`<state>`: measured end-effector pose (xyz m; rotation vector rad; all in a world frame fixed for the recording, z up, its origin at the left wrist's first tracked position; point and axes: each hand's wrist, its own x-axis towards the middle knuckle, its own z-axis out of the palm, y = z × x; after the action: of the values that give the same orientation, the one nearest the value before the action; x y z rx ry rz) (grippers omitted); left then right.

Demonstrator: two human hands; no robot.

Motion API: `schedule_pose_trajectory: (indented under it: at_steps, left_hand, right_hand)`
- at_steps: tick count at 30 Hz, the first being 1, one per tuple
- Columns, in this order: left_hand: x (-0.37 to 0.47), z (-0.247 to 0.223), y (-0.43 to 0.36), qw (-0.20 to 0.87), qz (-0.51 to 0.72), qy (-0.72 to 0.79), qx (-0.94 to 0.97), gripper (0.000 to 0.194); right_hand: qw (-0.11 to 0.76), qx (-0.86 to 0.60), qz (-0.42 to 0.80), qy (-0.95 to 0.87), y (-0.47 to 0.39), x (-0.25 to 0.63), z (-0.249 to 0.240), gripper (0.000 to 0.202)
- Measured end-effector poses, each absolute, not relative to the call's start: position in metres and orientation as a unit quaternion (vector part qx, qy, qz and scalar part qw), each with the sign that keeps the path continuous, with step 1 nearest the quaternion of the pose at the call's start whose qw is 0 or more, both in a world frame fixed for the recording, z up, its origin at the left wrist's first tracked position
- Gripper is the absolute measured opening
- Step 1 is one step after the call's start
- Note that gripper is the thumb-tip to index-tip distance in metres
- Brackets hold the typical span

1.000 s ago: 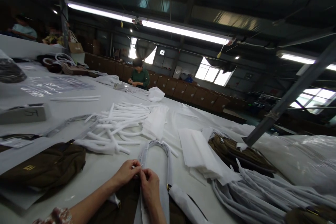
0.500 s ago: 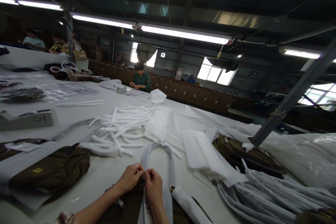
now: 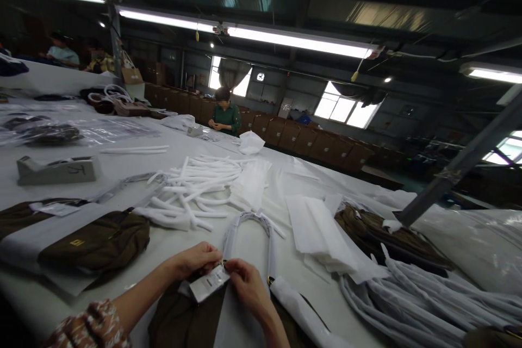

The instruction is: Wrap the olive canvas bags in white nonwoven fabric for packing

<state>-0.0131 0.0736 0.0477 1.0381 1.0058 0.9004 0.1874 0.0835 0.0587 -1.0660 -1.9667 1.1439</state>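
My left hand [image 3: 203, 259] is closed in a pinch at the base of the bag's handle; what its fingertips hold is too small to make out. Opposite it, my right hand [image 3: 249, 281] pinches by the upper right end of a pale hang tag [image 3: 209, 284] with dark print. The tag lies over a dark brown bag [image 3: 188, 312] right below both hands. Grey-white wrapping covers the bag's looped handle [image 3: 249, 218], which stands up beyond my fingers. A white-wrapped strap [image 3: 299, 310] runs down to the right of my right hand.
White foam tubes [image 3: 196, 182] are heaped ahead. Another brown bag [image 3: 98, 242] and a tape dispenser [image 3: 57, 169] are on the left. Foam sheets [image 3: 316, 223], wrapped straps [image 3: 411, 293] and a slanted post [image 3: 452, 171] stand right. A person [image 3: 225, 113] works across the table.
The hang tag now shows in front of my hands, lying across the bag. My hands have moved slightly apart, and the view has shifted a little.
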Motion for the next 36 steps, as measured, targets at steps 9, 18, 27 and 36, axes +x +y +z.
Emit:
schedule_pose_trajectory:
  at_steps: [9,18,27,36]
  left_hand:
    - [-0.018,0.035,0.073,0.750,0.503,0.336,0.268,0.022]
    - [-0.012,0.037,0.078,0.685,0.560,0.363,0.292,0.044]
    - [-0.005,0.068,0.092,0.529,0.493,0.502,0.473,0.048]
    - [-0.037,0.092,-0.023,0.573,0.534,0.553,0.285,0.047]
  right_hand:
    - [0.169,-0.340,0.262,-0.887,0.063,0.177,0.076,0.031]
    - [0.385,-0.423,0.389,-0.722,0.087,0.164,0.069,0.031]
    - [0.330,-0.434,0.352,-0.761,0.091,0.155,0.067,0.034]
    - [0.293,-0.603,0.205,-0.713,0.102,0.313,0.099,0.052]
